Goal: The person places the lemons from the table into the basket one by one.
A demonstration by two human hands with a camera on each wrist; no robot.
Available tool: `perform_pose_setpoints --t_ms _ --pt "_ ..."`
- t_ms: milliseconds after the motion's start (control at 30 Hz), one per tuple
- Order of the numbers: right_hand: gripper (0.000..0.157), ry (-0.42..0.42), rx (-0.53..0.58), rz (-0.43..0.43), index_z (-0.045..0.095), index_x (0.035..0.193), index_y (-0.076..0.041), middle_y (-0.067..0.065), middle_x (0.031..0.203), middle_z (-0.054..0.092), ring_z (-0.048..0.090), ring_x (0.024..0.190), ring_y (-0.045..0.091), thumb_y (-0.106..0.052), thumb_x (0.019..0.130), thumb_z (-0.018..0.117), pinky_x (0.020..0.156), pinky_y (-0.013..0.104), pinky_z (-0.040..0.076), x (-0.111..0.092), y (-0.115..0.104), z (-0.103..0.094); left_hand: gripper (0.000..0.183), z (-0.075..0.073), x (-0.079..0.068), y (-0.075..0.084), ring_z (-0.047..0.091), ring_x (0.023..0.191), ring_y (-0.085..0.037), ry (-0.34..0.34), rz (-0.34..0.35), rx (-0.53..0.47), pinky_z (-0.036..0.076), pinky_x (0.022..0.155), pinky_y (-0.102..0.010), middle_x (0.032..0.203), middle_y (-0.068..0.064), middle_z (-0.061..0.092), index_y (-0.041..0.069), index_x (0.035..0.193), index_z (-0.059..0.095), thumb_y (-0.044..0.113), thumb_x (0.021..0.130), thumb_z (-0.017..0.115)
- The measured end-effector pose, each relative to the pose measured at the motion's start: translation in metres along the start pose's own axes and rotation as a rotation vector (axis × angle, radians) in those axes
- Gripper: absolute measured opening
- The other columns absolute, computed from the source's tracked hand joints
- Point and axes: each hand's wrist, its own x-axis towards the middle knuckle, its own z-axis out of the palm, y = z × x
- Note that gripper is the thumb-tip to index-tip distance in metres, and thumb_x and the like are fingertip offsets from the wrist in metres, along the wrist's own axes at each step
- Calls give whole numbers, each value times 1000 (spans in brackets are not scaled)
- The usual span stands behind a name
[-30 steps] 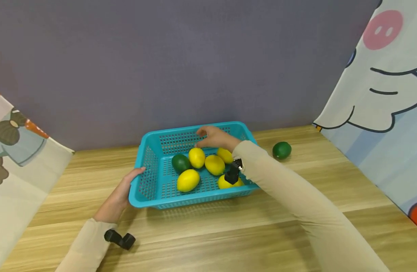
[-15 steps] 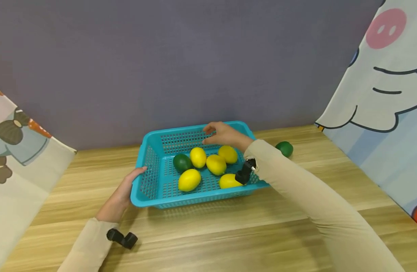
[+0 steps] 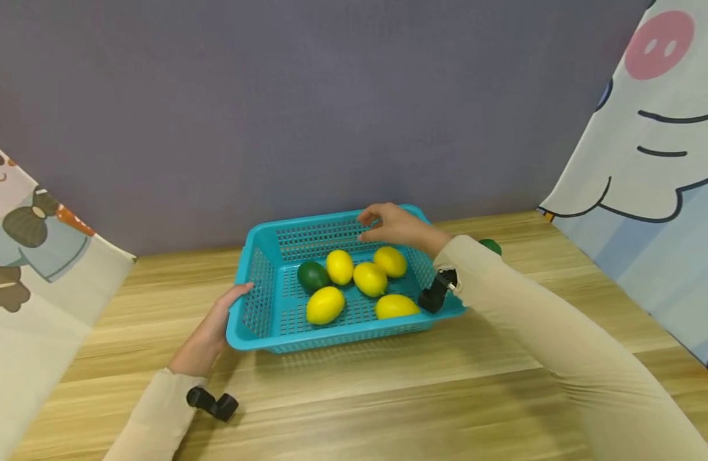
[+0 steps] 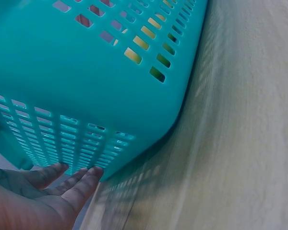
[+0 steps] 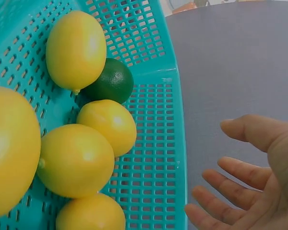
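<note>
A blue plastic basket (image 3: 330,336) with perforated walls holds several yellow lemons (image 3: 325,305) and one dark green lime (image 3: 313,277). My left hand (image 3: 215,323) grips the basket's left end, its thumb over the rim. In the left wrist view, fingers (image 4: 79,187) of that hand lie against the outside of the perforated wall. Over the far right part of the basket hovers my right hand (image 3: 402,225), holding nothing. The right wrist view shows its fingers (image 5: 230,187) spread and slightly bent, apart from the fruit. A second green lime (image 3: 491,246) lies on the table, partly hidden behind the right sleeve.
The basket stands on a wood-grain table (image 3: 354,410), close to a grey-purple wall panel (image 3: 330,115) at the back. Printed cartoon cloths hang at the left (image 3: 31,320) and right (image 3: 648,166) sides. Black wrist cameras sit on both sleeves.
My right hand has moved to the right above the basket, uncovering the lemons on that side; its sleeve now hides more of the lime on the table. The left hand keeps its hold.
</note>
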Motion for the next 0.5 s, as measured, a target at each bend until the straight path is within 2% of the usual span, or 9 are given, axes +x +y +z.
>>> perform_pose_setpoints --t_ms 133,367,500 --pt "53 0 -26 -14 46 134 -2 17 136 48 48 122 32 -22 89 65 98 42 43 -9 0 -7 69 0 1 1 40 121 -34 11 -6 1 44 90 -37 146 -26 20 11 151 -5 39 97 26" --pt "50 37 -70 -7 49 132 -3 15 134 50 49 120 32 -23 89 64 98 44 42 -20 14 -24 69 1 0 0 44 117 -29 14 -10 -2 44 90 -35 145 -27 22 9 151 -3 39 96 26" --pt "49 63 -93 -7 49 132 -1 16 134 50 49 120 34 -21 90 64 97 45 43 -29 22 -31 69 1 0 0 39 122 -32 24 -22 2 42 91 -35 147 -26 20 10 152 -3 39 96 26"
